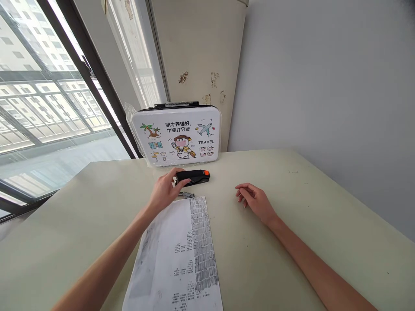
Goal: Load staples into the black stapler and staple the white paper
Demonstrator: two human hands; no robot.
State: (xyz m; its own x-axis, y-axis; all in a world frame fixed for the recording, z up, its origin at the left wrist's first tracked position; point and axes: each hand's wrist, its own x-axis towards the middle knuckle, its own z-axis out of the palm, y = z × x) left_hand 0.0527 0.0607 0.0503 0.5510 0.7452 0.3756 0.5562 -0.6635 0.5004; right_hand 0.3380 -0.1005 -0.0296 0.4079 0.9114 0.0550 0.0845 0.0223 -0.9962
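Note:
A black stapler (193,176) with an orange patch at its right end lies crosswise on the table. My left hand (167,188) is closed on its left end, thumb in front and fingers behind. Just below the stapler is a small silvery metal piece (187,195), partly behind my left hand; I cannot make out its kind. Printed sheets of paper (181,255) lie under and beside my left forearm, with dense handwritten strokes down their right side. To the right, my right hand (254,201) rests by the tabletop, fingers loosely bent and holding nothing.
A white case (194,138) with cartoon travel pictures and clear plastic wrap stands upright at the back of the pale table (275,172). Behind it is a tall beige cabinet-like panel (201,47) with worn patches. Windows (42,86) are on the left, a grey wall (324,86) on the right.

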